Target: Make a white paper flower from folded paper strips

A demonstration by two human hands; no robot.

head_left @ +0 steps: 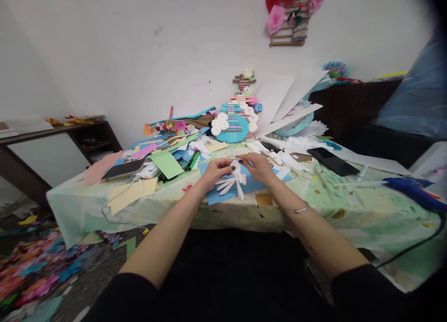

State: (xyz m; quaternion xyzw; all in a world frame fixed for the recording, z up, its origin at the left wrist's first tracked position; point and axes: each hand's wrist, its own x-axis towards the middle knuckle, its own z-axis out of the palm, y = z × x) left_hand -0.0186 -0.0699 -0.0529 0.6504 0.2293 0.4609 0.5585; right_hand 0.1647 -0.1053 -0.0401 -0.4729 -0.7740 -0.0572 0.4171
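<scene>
A small white paper figure [237,177], with a rounded top and several narrow petal-like strips hanging below, is between my two hands near the middle of the table. My left hand [217,171] pinches it from the left, thumb against its upper part. From the right, my right hand [257,166] has its fingers closed at the figure's top edge; the exact grip there is partly hidden. Beneath lies a sheet of blue paper [218,197], its near corner showing. A small brown piece [264,200] rests beside that sheet.
Paper scraps, a green-handled cutter [192,160] and a phone [124,169] lie to the left. On the right are a black phone [331,161] and a blue glue gun [415,191] with its cord. A round blue paper craft [233,129] leans at the back.
</scene>
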